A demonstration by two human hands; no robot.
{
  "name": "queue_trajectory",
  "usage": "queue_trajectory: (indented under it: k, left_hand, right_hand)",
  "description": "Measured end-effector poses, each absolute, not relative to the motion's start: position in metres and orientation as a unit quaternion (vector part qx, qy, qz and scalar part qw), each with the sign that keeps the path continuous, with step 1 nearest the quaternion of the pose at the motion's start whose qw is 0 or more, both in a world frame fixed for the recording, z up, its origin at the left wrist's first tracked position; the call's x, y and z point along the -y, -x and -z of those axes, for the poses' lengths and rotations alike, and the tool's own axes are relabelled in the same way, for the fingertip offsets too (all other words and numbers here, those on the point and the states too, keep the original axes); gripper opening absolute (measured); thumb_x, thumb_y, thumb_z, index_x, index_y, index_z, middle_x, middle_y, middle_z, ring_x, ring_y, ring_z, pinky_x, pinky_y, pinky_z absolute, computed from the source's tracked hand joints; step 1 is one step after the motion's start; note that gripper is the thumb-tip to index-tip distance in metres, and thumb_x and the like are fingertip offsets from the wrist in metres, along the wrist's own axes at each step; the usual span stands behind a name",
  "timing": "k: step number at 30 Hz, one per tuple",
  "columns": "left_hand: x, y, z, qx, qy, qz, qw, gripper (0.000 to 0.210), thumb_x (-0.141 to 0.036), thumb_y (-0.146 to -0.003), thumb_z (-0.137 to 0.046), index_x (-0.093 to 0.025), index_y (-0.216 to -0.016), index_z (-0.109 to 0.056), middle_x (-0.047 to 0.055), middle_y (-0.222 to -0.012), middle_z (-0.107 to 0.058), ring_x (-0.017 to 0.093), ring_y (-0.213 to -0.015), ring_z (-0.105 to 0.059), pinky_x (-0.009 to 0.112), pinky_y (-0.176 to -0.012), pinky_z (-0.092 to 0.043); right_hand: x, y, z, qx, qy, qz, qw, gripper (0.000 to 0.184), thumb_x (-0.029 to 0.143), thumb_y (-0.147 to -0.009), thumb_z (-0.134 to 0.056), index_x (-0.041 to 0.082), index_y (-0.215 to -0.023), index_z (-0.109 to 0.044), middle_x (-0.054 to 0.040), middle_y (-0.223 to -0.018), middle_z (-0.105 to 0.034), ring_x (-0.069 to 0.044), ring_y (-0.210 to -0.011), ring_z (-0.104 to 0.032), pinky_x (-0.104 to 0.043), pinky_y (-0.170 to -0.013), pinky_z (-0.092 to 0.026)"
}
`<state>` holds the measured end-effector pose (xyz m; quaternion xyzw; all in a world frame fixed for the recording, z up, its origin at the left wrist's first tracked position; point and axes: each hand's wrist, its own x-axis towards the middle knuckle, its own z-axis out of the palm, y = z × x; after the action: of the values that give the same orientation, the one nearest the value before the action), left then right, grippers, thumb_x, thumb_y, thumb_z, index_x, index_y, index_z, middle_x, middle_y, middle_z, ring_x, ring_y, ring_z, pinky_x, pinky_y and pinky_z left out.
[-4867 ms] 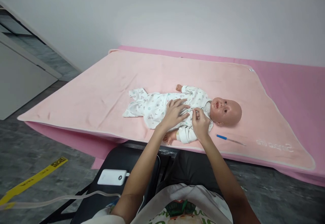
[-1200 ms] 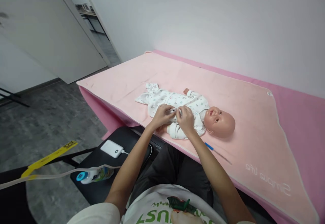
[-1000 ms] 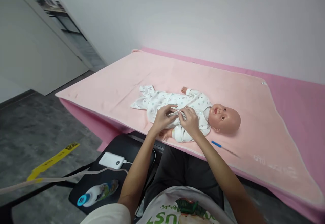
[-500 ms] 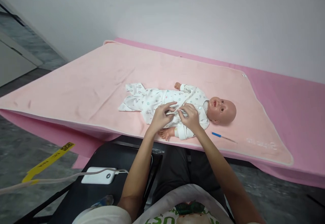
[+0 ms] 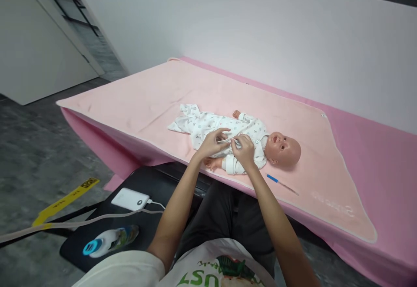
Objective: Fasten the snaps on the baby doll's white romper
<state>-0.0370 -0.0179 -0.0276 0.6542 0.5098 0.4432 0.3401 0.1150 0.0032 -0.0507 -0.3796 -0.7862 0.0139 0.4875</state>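
Note:
A baby doll [image 5: 282, 150] lies on its back on a pale pink blanket [image 5: 146, 91], its head toward the right. It wears a white printed top [image 5: 256, 127] with a button near the neck, and matching trousers [image 5: 205, 124]. Over the doll's belly, my left hand [image 5: 213, 143] pinches the edge of the top, thumb and fingers curved round it. Close beside it, my right hand [image 5: 243, 150] grips the same edge between thumb and fingertips. The exact spot they pinch is partly hidden by the fingers.
A screwdriver-like tool with a blue handle [image 5: 272, 178] lies near the doll's head. On a black chair [image 5: 97, 217] at my left are a white power bank [image 5: 130, 199] with a cable and a bottle with a blue cap [image 5: 92, 247]. A white wall [image 5: 260, 31] stands behind the table.
The camera view has turned and shifted, bringing the bottle on the chair fully into view. Both hands stay at the top's edge, with only slight finger movement. The doll lies as before.

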Motion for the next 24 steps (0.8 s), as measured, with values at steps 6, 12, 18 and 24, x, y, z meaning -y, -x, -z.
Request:
queue_trajectory:
  k: [6, 12, 18, 24]
  left_hand:
    - [0.017, 0.036, 0.026, -0.522, -0.644, -0.442, 0.343, 0.044, -0.024, -0.063, -0.067, -0.015, -0.105, -0.06, -0.004, -0.065, -0.052, 0.01, -0.063, -0.052, 0.021, -0.064, -0.045]
    - [0.018, 0.038, 0.022, -0.519, -0.662, -0.41, 0.354, 0.032, -0.024, -0.061, -0.067, -0.015, -0.092, -0.065, -0.003, -0.063, -0.055, 0.01, -0.062, -0.053, 0.022, -0.063, -0.044]
    - [0.019, 0.047, 0.027, -0.533, -0.545, -0.548, 0.346, 0.038, -0.03, -0.062, -0.068, -0.018, -0.098, -0.062, -0.001, -0.074, -0.056, 0.011, -0.068, -0.053, 0.022, -0.061, -0.044]
    - [0.015, 0.039, 0.022, -0.591, -0.54, -0.584, 0.135, 0.025, -0.032, -0.07, -0.064, -0.019, -0.092, -0.064, 0.001, -0.08, -0.059, 0.013, -0.073, -0.052, 0.027, -0.071, -0.043]
  right_hand:
    - [-0.006, -0.116, 0.055, 0.794, 0.381, -0.02, 0.473, 0.014, 0.021, -0.085, -0.048, 0.018, -0.077, -0.06, -0.0043, -0.074, -0.065, -0.018, -0.079, -0.056, -0.029, -0.075, -0.045]
    - [-0.006, -0.115, 0.055, 0.797, 0.379, -0.01, 0.47, 0.017, 0.022, -0.087, -0.047, 0.018, -0.077, -0.06, -0.0043, -0.072, -0.064, -0.018, -0.077, -0.055, -0.029, -0.074, -0.044]
    - [-0.005, -0.113, 0.055, 0.768, 0.413, 0.0, 0.489, 0.018, 0.022, -0.088, -0.043, 0.018, -0.08, -0.059, -0.0053, -0.074, -0.064, -0.018, -0.079, -0.055, -0.029, -0.073, -0.044]
    - [-0.005, -0.112, 0.055, 0.761, 0.42, 0.012, 0.494, 0.018, 0.021, -0.089, -0.042, 0.018, -0.08, -0.058, -0.0053, -0.073, -0.061, -0.018, -0.079, -0.054, -0.03, -0.074, -0.044]
